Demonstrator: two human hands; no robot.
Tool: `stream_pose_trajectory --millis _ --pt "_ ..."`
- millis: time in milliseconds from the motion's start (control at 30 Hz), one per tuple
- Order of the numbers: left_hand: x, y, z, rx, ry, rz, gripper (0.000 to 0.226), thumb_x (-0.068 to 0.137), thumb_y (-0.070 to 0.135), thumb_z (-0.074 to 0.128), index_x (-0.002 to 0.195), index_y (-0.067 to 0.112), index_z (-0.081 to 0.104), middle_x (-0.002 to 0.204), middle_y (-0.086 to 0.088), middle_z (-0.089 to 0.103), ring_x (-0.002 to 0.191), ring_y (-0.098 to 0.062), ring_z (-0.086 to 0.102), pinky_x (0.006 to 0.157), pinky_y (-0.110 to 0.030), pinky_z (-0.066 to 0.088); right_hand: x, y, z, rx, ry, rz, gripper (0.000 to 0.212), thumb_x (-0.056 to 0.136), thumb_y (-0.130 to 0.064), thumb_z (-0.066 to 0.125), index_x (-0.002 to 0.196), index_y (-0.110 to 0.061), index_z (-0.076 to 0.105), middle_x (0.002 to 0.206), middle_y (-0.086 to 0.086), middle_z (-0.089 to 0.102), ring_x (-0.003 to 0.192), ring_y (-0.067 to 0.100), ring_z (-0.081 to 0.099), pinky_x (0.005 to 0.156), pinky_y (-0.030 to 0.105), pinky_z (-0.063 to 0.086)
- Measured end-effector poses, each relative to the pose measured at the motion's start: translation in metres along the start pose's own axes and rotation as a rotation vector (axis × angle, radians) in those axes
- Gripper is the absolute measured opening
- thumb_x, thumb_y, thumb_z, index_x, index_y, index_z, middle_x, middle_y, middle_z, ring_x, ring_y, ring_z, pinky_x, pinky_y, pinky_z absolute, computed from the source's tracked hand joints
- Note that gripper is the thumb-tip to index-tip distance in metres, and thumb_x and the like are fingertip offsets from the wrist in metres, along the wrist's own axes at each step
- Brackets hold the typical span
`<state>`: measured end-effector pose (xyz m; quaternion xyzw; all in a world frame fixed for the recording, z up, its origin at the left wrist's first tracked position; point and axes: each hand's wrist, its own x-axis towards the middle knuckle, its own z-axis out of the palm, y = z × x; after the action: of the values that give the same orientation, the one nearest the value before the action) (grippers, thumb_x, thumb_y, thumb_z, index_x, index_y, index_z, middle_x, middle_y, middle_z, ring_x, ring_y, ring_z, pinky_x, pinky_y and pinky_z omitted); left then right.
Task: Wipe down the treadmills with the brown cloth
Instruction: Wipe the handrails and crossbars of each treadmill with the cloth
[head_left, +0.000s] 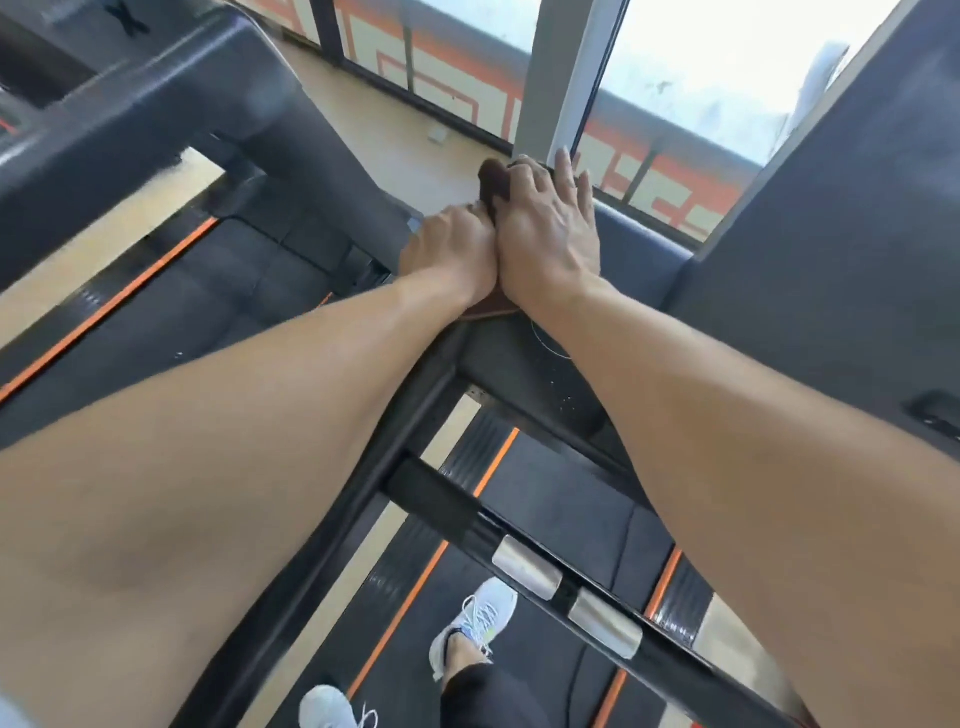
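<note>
Where the two forearms meet near the middle of the view, the brown cloth (492, 183) is held between both hands, over the front corner of the near treadmill (524, 358). Left hand (451, 254): fingers curled down onto the cloth's near part, side pressed against the right hand. Right hand (551, 228): laid over the cloth, fingers bent round its bunched far end, two fingertips raised. A strip of the cloth (491, 307) is seen below the wrists, lying on the dark console surface. Handlebar (550, 566): black, with two silver plates, crossed beneath the right forearm. Belt with orange stripes (545, 499): lower down, with white shoes (475, 626) standing on it. Second treadmill (156, 291): at the left, beside the first. Window (717, 62): beyond the hands.
</note>
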<state>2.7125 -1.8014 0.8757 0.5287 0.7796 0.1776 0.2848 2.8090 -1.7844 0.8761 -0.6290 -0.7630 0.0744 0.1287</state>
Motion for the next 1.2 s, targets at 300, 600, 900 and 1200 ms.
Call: stream_pose_trajectory --millis 300,600,900,1200 --pt "-0.014 -0.027 -0.009 -0.255 -0.222 -0.049 0.055 0.113 0.039 0.017 0.147 0.013 0.051 0.149 -0.016 0.052 0.139 -0.030 0.046 0.115 -0.034 0.033 -0.021 -0.021 0.009 -0.030 -0.016 0.073 0.048 0.107 -0.038 0.029 0.148 -0.017 0.041 0.173 0.002 0.010 0.159 0.028 -0.010 0.129 0.045 -0.005" --pt "-0.072 -0.120 -0.018 -0.307 -0.247 -0.096 0.062 0.111 0.049 0.022 0.142 0.011 0.059 0.141 -0.014 0.060 0.135 -0.030 0.053 0.116 -0.035 0.035 -0.110 -0.089 0.026 -0.020 -0.047 0.097 0.046 0.107 -0.040 0.032 0.146 -0.020 0.045 0.173 0.000 0.008 0.159 0.025 -0.012 0.128 0.043 -0.007" --pt "-0.142 -0.190 -0.032 -0.242 -0.265 -0.100 0.070 0.107 0.057 0.017 0.147 0.013 0.054 0.148 -0.016 0.055 0.136 -0.031 0.051 0.113 -0.038 0.034 -0.202 -0.133 0.062 0.184 0.030 0.109 0.048 0.109 -0.033 0.037 0.154 -0.019 0.037 0.173 0.000 0.005 0.158 0.026 -0.013 0.127 0.037 -0.007" --pt "-0.191 -0.239 -0.044 -0.185 -0.258 0.009 0.063 0.107 0.059 0.016 0.150 0.028 0.050 0.149 -0.013 0.054 0.137 -0.034 0.049 0.117 -0.049 0.035 -0.277 -0.172 0.083 0.529 0.105 0.223 0.051 0.111 -0.030 0.034 0.162 -0.024 0.026 0.173 -0.005 -0.001 0.158 0.015 -0.012 0.127 0.031 -0.003"
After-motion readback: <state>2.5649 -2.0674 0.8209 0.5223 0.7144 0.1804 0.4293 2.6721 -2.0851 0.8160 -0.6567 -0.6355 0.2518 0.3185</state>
